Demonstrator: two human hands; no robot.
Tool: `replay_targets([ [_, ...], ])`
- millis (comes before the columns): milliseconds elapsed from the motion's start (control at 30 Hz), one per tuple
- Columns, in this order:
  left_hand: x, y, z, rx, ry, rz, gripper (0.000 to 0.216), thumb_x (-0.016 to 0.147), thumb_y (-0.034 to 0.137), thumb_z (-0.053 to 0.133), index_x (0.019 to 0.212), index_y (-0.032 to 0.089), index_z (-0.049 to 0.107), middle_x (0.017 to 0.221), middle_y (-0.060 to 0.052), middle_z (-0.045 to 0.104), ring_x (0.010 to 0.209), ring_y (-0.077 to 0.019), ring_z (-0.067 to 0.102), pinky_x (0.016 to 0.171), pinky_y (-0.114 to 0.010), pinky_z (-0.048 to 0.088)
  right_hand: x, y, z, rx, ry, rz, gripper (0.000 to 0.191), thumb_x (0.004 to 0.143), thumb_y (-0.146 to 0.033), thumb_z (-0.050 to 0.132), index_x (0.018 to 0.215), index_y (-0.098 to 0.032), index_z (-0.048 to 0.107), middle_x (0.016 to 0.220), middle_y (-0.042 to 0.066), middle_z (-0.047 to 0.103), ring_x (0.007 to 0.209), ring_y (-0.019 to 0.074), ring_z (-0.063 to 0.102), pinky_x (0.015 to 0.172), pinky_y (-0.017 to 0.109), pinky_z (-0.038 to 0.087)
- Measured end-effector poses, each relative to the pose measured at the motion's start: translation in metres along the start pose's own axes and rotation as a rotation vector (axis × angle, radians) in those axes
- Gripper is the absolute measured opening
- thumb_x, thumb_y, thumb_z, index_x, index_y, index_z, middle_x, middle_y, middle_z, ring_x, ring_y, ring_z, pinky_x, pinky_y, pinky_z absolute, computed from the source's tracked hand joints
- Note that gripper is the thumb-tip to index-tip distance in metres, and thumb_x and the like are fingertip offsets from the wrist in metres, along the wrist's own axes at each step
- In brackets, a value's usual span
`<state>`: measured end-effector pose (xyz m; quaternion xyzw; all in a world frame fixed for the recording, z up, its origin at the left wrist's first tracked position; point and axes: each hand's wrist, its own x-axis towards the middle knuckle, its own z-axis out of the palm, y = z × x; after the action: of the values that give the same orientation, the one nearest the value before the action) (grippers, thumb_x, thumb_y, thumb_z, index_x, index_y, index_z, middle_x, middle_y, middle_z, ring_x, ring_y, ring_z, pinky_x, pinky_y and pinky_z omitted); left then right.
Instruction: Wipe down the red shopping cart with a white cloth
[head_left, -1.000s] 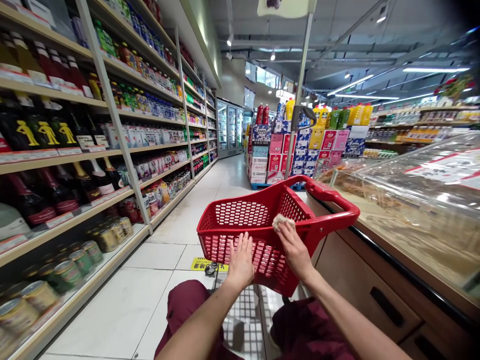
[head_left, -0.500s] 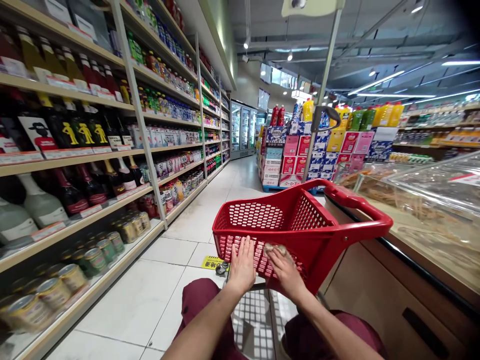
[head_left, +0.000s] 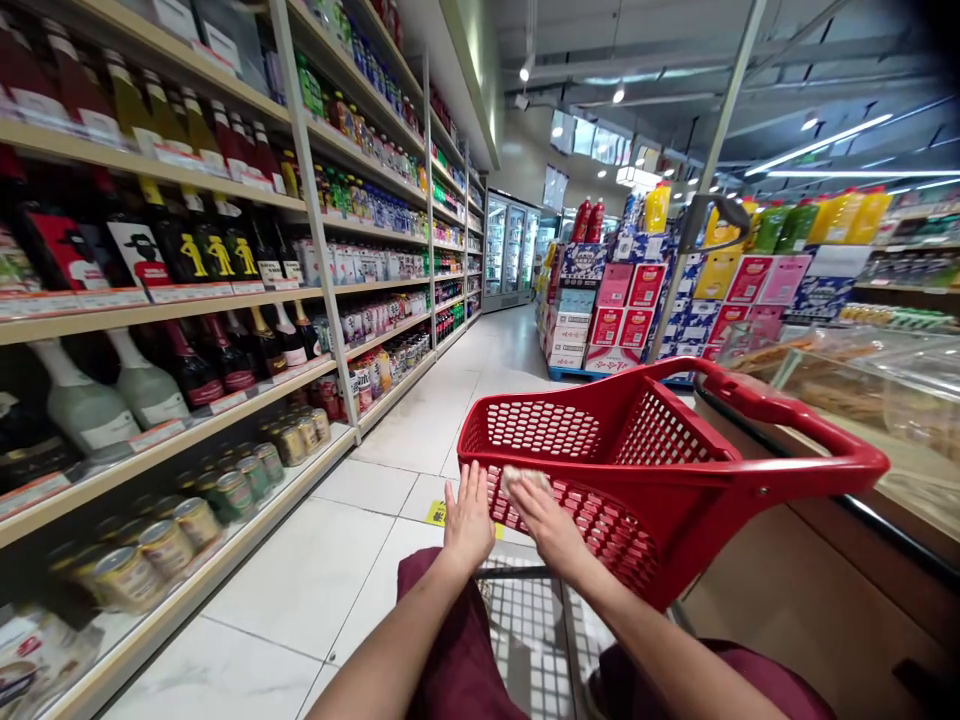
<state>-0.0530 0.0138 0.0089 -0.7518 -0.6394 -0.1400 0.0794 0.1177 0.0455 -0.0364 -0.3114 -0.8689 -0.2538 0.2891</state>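
A red shopping cart (head_left: 705, 510) with a perforated plastic basket stands sideways before me. My left hand (head_left: 470, 520) lies flat against the front end of its side wall, fingers stretched and holding nothing. Just to the right, my right hand (head_left: 551, 520) presses a small pale cloth (head_left: 519, 480) against the same wall, below the rim. Part of the cloth is hidden beneath the fingers. Both basket compartments show through the top, with a divider between them.
Shelves of bottles and cans (head_left: 247, 290) line the left side. Stacked drink boxes (head_left: 622, 310) stand behind the cart, near a metal pole (head_left: 705, 180). A counter with clear covers (head_left: 862, 390) is close on the right. A yellow floor sign (head_left: 436, 513) lies beneath the cart.
My right hand has slid the cloth leftward along the basket wall, closer to my left hand. The left hand now rests nearer the basket's front end. The view has turned slightly left.
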Motion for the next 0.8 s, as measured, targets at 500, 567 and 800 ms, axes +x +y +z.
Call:
replay_targets([
  [500,-0.009,-0.043,-0.003,0.005,-0.085,-0.183,0.071,0.069,0.013,0.041,0.137,0.008,0.021,0.147,-0.011,0.011,0.135,-0.0230,0.008,0.108,-0.048,0.013,0.073,-0.036,0.038,0.091,-0.132,-0.028,0.041,0.084,-0.013,0.039,0.125,-0.008,0.047,0.131,0.012,0.046,0.126,0.0236,0.033,0.103,0.040,0.032],
  [567,-0.010,-0.043,-0.003,0.000,-0.079,-0.168,0.071,0.069,0.012,0.040,0.138,0.009,0.021,0.147,-0.010,0.011,0.135,-0.0224,0.008,0.108,-0.047,0.013,0.059,-0.037,0.038,0.102,-0.167,-0.047,0.037,0.084,-0.012,0.039,0.118,-0.011,0.055,0.120,0.010,0.057,0.118,0.0211,0.043,0.099,0.037,0.038],
  [800,-0.001,-0.024,-0.005,-0.016,-0.043,-0.165,0.072,0.068,0.009,0.040,0.137,0.007,0.021,0.147,-0.011,0.012,0.135,-0.0231,0.009,0.108,-0.048,0.013,0.066,-0.021,0.014,0.003,-0.073,0.033,0.044,0.081,-0.008,0.039,0.125,-0.011,0.048,0.133,0.010,0.044,0.126,0.0224,0.034,0.101,0.038,0.035],
])
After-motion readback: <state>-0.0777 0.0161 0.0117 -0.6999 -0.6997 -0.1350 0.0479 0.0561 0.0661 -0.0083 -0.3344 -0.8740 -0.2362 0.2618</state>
